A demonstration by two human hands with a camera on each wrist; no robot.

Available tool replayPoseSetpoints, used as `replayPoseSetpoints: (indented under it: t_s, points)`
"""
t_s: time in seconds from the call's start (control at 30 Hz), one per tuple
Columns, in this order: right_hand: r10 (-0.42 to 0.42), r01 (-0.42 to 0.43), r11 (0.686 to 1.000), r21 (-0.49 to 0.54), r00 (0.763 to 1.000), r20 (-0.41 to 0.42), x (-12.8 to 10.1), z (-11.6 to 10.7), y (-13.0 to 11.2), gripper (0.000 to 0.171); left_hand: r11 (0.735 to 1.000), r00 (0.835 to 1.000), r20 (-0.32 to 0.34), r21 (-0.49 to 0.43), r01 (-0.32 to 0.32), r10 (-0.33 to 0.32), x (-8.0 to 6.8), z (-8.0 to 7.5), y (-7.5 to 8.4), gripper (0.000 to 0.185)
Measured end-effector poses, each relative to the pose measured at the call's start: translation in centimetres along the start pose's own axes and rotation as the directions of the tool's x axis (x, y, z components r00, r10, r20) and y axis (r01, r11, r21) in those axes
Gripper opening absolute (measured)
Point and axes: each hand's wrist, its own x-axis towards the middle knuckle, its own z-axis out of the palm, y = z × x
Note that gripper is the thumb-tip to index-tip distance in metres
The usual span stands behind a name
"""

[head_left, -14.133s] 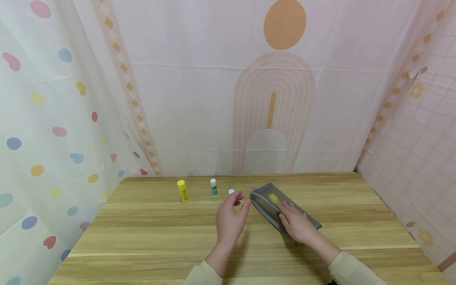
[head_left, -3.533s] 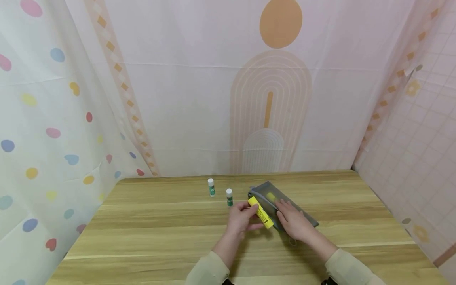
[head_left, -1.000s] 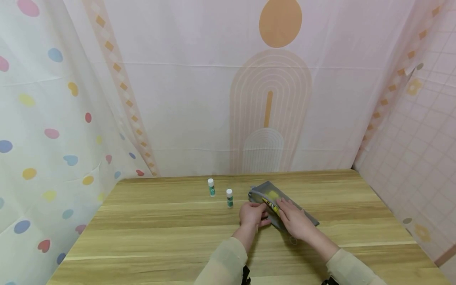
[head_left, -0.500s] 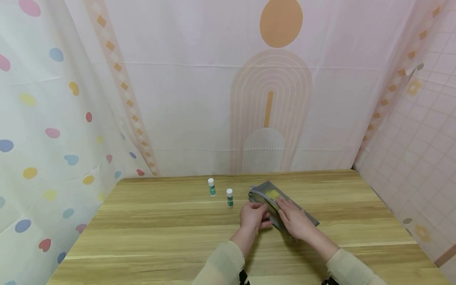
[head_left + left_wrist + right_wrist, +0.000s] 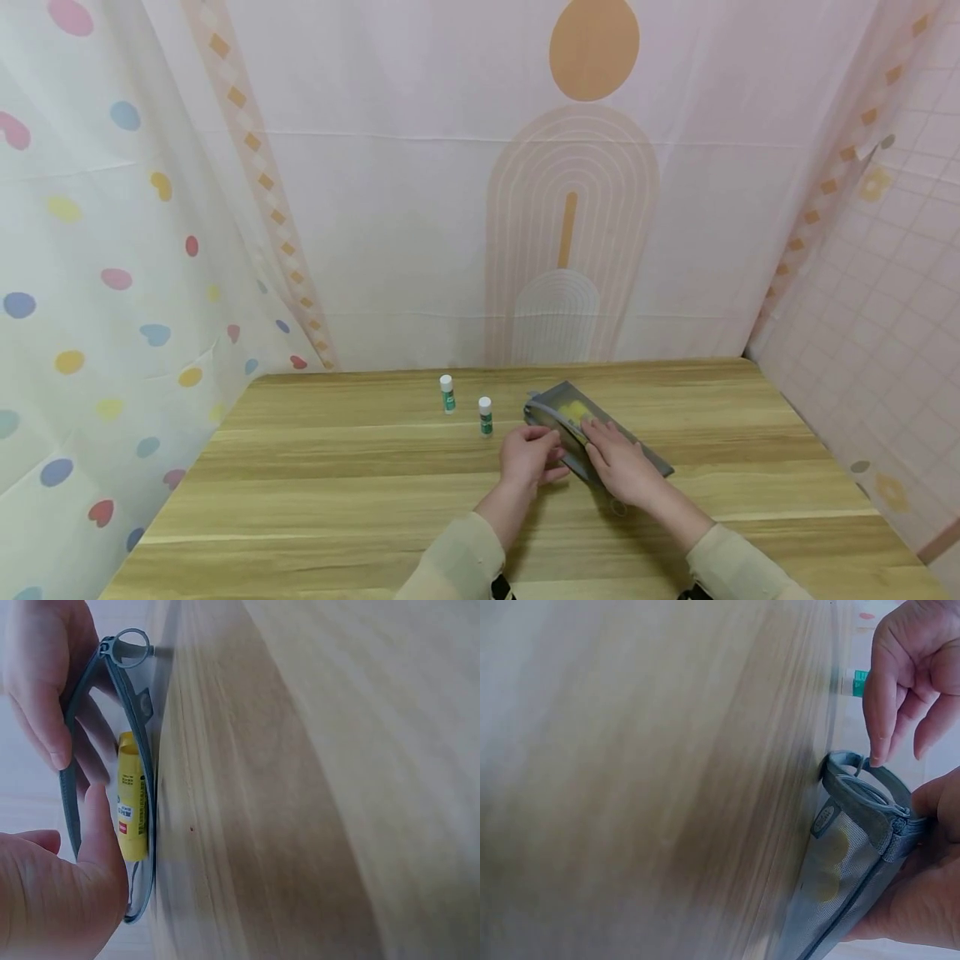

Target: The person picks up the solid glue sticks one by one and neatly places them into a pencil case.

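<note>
A grey mesh zip pouch lies slantwise on the table with its mouth parted. My right hand grips its upper edge, thumb outside and fingers inside the rim in the left wrist view. Within the mouth lies a yellow glue stick. Two yellow round ends show through the mesh in the right wrist view. Just left of the mouth is my left hand, its fingers loosely bent with nothing between them. A fingertip comes close to the rim; whether they touch I cannot tell.
Two small green glue sticks with white caps stand upright left of the pouch, one farther back and one nearer. A ring zip pull hangs at the pouch's end. A patterned curtain rises behind the wooden table.
The yellow glue stick my left hand held has slid into the pouch and been let go. The left hand has since drawn back slightly leftward. My right hand keeps its place on the pouch.
</note>
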Motion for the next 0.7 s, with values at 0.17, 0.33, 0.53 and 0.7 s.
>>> replayPoseSetpoints:
  t_s: [0.17, 0.33, 0.53, 0.7]
  points:
    - [0.002, -0.002, 1.0, -0.009, 1.0, -0.002, 0.0, 0.1, 0.2, 0.042, 1.0, 1.0, 0.0, -0.024, 0.009, -0.009, -0.2, -0.2, 0.2, 0.027]
    - [-0.004, 0.004, 1.0, -0.013, 1.0, -0.002, 0.0, 0.1, 0.2, 0.041, 0.998, 1.0, 0.01, -0.059, 0.017, -0.017, -0.4, -0.5, 0.5, 0.026]
    - [-0.005, 0.005, 1.0, -0.019, 1.0, 0.002, 0.0, 0.1, 0.2, 0.041, 0.995, 0.999, 0.026, -0.094, 0.023, -0.02, -0.7, -1.0, 0.7, 0.031]
    - [-0.001, 0.001, 1.0, -0.024, 1.0, 0.008, 0.1, 0.1, 0.1, 0.041, 0.993, 0.999, 0.04, -0.114, 0.01, -0.006, -1.0, -1.6, 0.7, 0.034]
